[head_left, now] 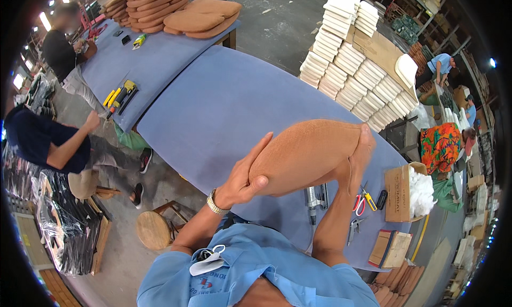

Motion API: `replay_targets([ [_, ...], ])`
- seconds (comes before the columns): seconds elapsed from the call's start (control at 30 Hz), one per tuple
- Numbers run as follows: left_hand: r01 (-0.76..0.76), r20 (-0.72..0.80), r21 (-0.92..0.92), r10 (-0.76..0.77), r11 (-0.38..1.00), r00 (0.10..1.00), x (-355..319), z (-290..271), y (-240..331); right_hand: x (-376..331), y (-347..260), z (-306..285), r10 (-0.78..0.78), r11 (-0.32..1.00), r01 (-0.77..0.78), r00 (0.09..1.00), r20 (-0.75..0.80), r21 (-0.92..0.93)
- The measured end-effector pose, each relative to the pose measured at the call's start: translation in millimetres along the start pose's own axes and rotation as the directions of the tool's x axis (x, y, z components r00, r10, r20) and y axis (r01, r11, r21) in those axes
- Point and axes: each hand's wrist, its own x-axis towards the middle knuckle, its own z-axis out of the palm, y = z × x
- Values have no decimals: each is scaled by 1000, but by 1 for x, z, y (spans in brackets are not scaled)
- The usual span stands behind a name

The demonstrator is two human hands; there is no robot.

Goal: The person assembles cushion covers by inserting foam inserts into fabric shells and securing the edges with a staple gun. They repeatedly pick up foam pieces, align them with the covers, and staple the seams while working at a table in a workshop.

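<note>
A brown fabric seat cushion (306, 152) is held up, tilted, above the blue-covered table (213, 104). My left hand (244, 178) grips its left end, thumb on the face toward me and fingers along the far side. At the right end, my right hand (364, 150) is closed on the cushion's corner, its fingers partly hidden. A thin thread or cord hangs by the right wrist. Partly behind the cushion lies a grey air tool (311, 204). Red-handled scissors (359, 203), a yellow-handled tool (369, 199) and metal pliers (354, 230) lie near my right forearm.
A carton (397, 195) of white stuffing (421, 194) and a small box (392, 248) stand at the right. White pads (346, 59) are piled beyond the table. Brown cushions (205, 16) are stacked far left. A wooden stool (153, 229) stands left; a person (50, 142) moves there.
</note>
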Motion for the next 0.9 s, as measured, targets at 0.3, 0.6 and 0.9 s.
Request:
replay_targets([
  [0.3,-10,135,95,-2,995,991,17,-11,33,-38,-9,-22,-96,980,114,989,117,-162],
  [0.6,-42,180,464,-48,885,983,36,-23,50,-59,2,-7,-88,984,111,983,161,-140],
  [0.9,-267,495,799,-338,539,801,104,-30,81,-66,7,33,-146,979,180,948,284,-97],
])
